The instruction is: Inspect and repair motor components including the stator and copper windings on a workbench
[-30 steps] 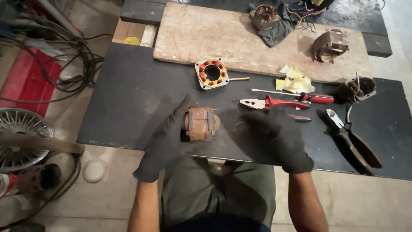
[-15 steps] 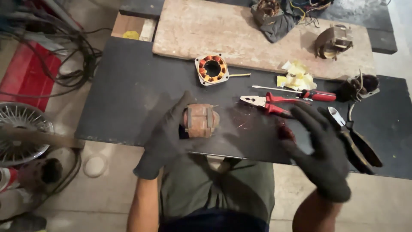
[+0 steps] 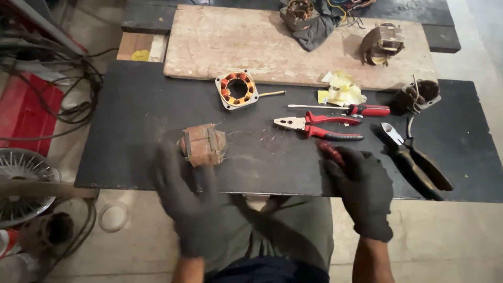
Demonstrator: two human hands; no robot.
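A rusty brown wound motor core (image 3: 203, 144) lies on the dark table top (image 3: 131, 110). My left hand (image 3: 183, 204), in a dark glove and blurred, sits just in front of the core with fingers spread and holds nothing. My right hand (image 3: 362, 194), also gloved, rests at the table's front edge. Its fingertips are closed over a small red-handled tool (image 3: 330, 151) that pokes out to the upper left.
Red-handled pliers (image 3: 317, 127), a red screwdriver (image 3: 361, 110) and dark cutters (image 3: 414, 157) lie to the right. A stator with copper coils (image 3: 237, 89) and yellow paper scraps (image 3: 341, 91) sit further back. More motor parts rest on a stone slab (image 3: 220, 42). Cables and a fan guard (image 3: 21, 183) are on the floor to the left.
My left hand has let go of the core and pulled back toward me. My right hand has dropped from mid-air onto the table edge, over the small red tool.
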